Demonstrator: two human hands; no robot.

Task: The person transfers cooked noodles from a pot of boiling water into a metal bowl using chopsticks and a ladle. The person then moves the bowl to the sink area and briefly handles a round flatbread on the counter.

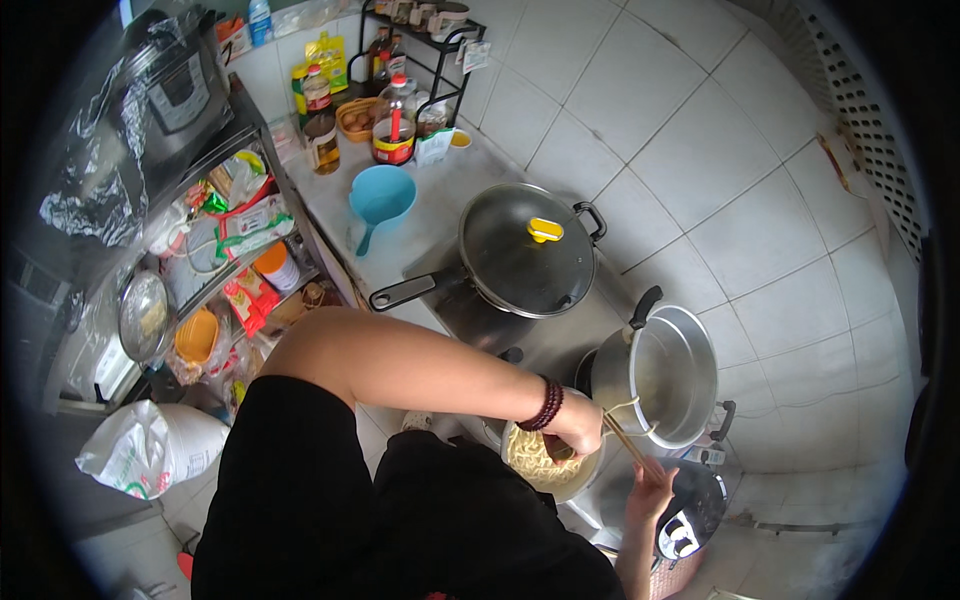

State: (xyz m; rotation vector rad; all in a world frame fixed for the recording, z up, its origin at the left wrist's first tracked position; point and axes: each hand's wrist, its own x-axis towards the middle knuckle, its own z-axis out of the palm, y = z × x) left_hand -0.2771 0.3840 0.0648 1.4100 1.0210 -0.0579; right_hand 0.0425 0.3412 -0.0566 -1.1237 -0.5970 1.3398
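Note:
My left hand (576, 429), with a dark beaded bracelet at the wrist, is over the rim of a bowl of noodles (541, 463). Its fingers are curled, and what they hold is not clear. From the lower right, my right hand (651, 491) grips wooden chopsticks (624, 441), whose far ends reach up beside my left hand. Pale noodle strands (626, 405) lie between that hand and the near rim of a tall metal pot (675, 375). The pot's contents are hard to make out.
A lidded frying pan (527, 251) sits on the stove (480, 319), its handle pointing left. Beyond it are a blue plastic dipper (382, 196), bottles, a wicker basket (357, 120) and a black rack (442, 45). A dark appliance (694, 499) stands at the lower right. Crowded shelves line the left.

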